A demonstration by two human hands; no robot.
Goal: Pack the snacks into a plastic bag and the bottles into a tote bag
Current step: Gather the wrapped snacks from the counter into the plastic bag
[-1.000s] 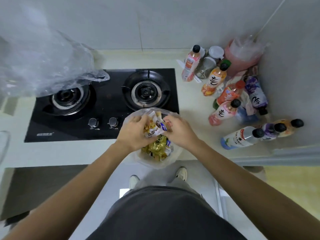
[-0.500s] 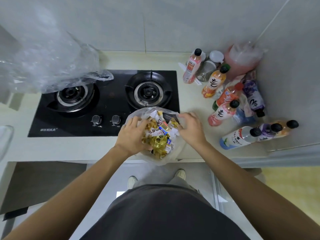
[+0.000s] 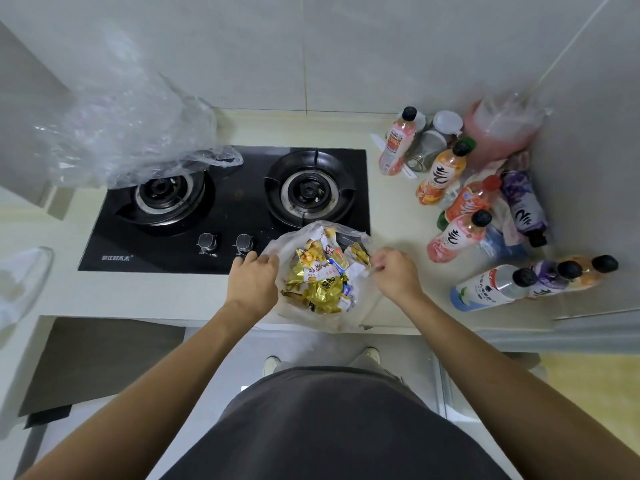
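A clear plastic bag (image 3: 360,306) sits at the counter's front edge, its mouth spread wide. Inside lie several gold and white snack packets (image 3: 322,275). My left hand (image 3: 254,282) grips the bag's left rim, and my right hand (image 3: 393,273) pinches the right rim. Several drink bottles (image 3: 453,237) stand or lie in the right corner of the counter, some orange, pink, purple and one clear and white (image 3: 491,289). No tote bag shows itself clearly.
A black two-burner gas stove (image 3: 225,209) lies just behind the bag. A large crumpled clear plastic sheet (image 3: 131,133) hangs over its left burner. A pink container in plastic (image 3: 498,129) and a glass jar (image 3: 433,143) stand by the back wall.
Both hands left the snack packets in the middle of the bag and moved apart to its rims, pulling the mouth wider. The view shifted slightly.
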